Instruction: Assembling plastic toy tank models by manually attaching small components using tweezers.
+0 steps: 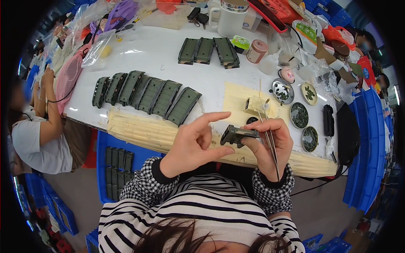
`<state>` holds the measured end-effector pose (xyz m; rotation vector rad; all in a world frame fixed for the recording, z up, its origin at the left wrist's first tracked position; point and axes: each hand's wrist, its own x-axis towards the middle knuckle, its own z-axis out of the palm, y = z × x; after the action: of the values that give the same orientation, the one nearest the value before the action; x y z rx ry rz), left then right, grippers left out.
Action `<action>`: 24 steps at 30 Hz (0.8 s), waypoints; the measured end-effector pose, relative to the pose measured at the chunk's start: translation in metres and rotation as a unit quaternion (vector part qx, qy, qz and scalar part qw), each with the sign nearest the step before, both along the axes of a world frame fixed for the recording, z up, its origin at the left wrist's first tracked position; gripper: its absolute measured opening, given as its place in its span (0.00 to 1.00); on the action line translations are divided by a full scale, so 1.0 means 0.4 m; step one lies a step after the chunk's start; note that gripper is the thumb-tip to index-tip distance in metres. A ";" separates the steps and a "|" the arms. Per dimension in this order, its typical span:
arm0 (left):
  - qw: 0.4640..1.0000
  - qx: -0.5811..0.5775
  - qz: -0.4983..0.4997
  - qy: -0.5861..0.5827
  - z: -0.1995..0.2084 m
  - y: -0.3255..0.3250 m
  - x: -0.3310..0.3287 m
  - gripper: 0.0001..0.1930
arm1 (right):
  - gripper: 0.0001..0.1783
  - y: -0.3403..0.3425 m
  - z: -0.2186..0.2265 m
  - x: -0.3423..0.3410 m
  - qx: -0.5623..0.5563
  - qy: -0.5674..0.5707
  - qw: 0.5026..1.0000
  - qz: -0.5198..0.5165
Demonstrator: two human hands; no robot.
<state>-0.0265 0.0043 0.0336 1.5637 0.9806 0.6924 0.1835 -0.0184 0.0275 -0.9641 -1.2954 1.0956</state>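
Note:
My right hand [274,143] grips a small dark green camouflage plastic casing [233,135] between thumb and fingers. A pair of metal tweezers [272,148] is held in the same hand, lying across the palm. To the left of the casing, my left hand [190,145] is open, its index finger and thumb spread wide apart. The thumb tip comes close to the casing; whether it touches I cannot tell. Beyond my left hand, a row of similar green casings [152,97] lies on the white table [168,46]. Three more casings [204,50] lie farther back.
Round dishes of small dark green parts [299,115] stand at the right, near a yellowish block [256,104]. A white mug [231,20] and a pink-lidded jar [257,51] are at the back. A blue crate [102,168] with casings sits below the table edge. Another person [44,135] is at left.

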 end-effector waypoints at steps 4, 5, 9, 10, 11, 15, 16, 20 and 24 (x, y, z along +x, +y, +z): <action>0.955 0.292 0.033 -0.024 -0.023 0.024 0.035 0.30 | 0.18 -0.006 -0.006 -0.003 0.034 0.001 0.999 0.031; 0.944 0.322 0.010 -0.070 -0.035 0.030 0.046 0.31 | 0.18 -0.005 -0.012 -0.003 0.048 -0.002 0.998 0.040; 0.928 0.358 0.074 -0.066 -0.066 0.039 0.055 0.27 | 0.20 -0.002 0.014 0.006 0.146 -0.145 0.978 0.015; 0.911 0.392 0.124 -0.040 -0.062 0.045 0.055 0.25 | 0.22 -0.006 0.012 0.007 0.142 -0.103 0.985 0.006; 0.898 0.417 0.135 -0.030 -0.061 0.055 0.053 0.25 | 0.24 -0.014 0.010 0.008 0.138 -0.059 0.989 -0.002; 0.873 0.463 0.156 -0.007 -0.057 0.068 0.046 0.24 | 0.29 -0.077 -0.005 -0.003 0.090 -0.015 0.994 -0.055; 0.871 0.467 0.155 -0.008 -0.059 0.069 0.046 0.24 | 0.27 -0.083 0.000 -0.014 0.079 -0.018 0.993 -0.081; 0.863 0.481 0.157 -0.013 -0.065 0.064 0.038 0.25 | 0.24 -0.073 0.036 0.013 0.234 -0.304 0.921 -0.065; 0.853 0.500 0.149 -0.016 -0.063 0.062 0.040 0.25 | 0.25 -0.072 0.043 0.009 0.238 -0.319 0.916 -0.061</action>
<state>-0.0106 0.0290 0.0084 2.2834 0.8762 1.6220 0.1872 -0.0471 0.0446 -1.0396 -1.8856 0.3201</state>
